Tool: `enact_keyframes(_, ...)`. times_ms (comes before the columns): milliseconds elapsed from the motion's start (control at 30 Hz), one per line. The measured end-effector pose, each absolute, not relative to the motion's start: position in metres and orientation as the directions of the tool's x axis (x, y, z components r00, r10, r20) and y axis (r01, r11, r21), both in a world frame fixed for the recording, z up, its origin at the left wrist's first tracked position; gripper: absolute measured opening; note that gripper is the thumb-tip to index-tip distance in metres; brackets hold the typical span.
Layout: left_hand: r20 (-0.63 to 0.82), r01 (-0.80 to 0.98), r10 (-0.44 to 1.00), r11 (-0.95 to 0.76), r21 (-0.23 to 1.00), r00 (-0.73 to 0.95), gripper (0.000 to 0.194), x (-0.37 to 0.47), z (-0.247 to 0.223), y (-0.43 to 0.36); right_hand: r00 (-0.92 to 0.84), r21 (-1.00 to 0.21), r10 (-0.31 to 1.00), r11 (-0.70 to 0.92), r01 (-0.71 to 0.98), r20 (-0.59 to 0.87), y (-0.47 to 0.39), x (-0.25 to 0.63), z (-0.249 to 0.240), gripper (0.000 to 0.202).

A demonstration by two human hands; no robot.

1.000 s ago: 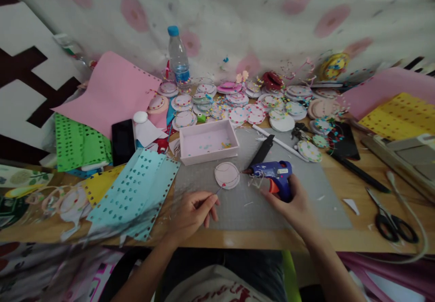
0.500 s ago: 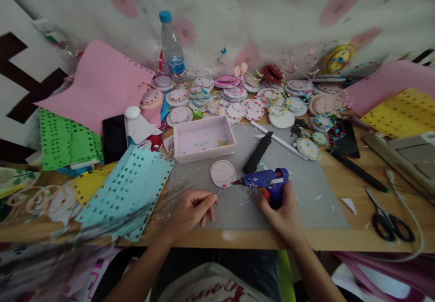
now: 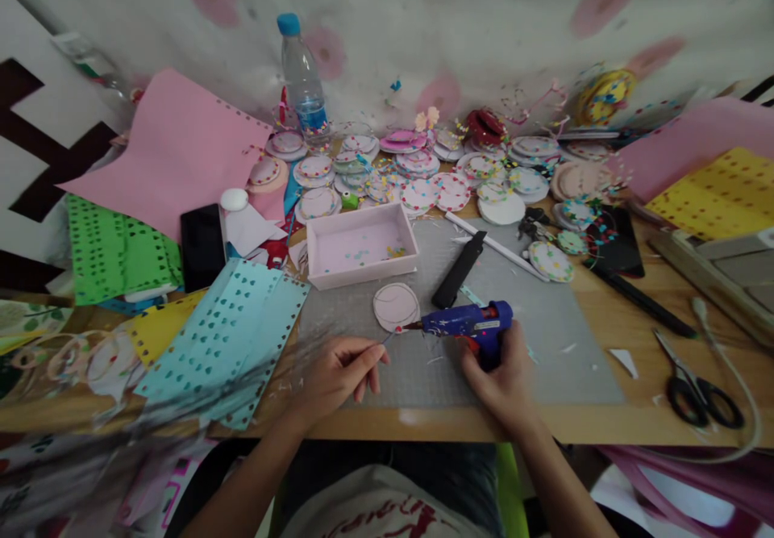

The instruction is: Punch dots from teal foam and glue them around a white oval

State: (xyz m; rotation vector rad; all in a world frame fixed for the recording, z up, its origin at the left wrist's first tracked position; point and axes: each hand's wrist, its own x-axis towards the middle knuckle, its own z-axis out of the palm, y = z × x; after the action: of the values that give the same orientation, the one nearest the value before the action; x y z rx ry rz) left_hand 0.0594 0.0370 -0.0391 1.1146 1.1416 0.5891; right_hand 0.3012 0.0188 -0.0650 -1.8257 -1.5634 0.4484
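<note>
My right hand (image 3: 499, 373) is wrapped round a blue glue gun (image 3: 468, 322), whose nozzle points left at the lower edge of a round pale disc (image 3: 396, 306). A red dot sits on that edge, right by the nozzle tip. My left hand (image 3: 351, 373) pinches a thin dark wire (image 3: 390, 336) between thumb and forefinger, and the wire's far end reaches the disc near the red dot. The disc lies on a grey cutting mat (image 3: 423, 385), just below a pale pink box (image 3: 363, 272) with small coloured bits inside.
A black cutter (image 3: 459, 272) and a white stick (image 3: 499, 246) lie behind the glue gun. Many decorated discs (image 3: 420, 195) and a water bottle (image 3: 304, 78) stand at the back. Scissors (image 3: 695, 385) lie at right, blue heart-punched sheets (image 3: 223, 336) at left.
The glue gun has shifted slightly left, bringing its nozzle closer to the red dot on the disc. My left hand has hardly moved.
</note>
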Motion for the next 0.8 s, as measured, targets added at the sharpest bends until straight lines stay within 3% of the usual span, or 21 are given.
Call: enact_keyframes(800,-0.409,0.162,0.845,0.376,0.912,0.344,0.037,0.0600,-0.0384,0.0382,0.187,-0.682,0.972,-0.041,0.730,0.143,0.0168,0.3026,-0.0715,0.024)
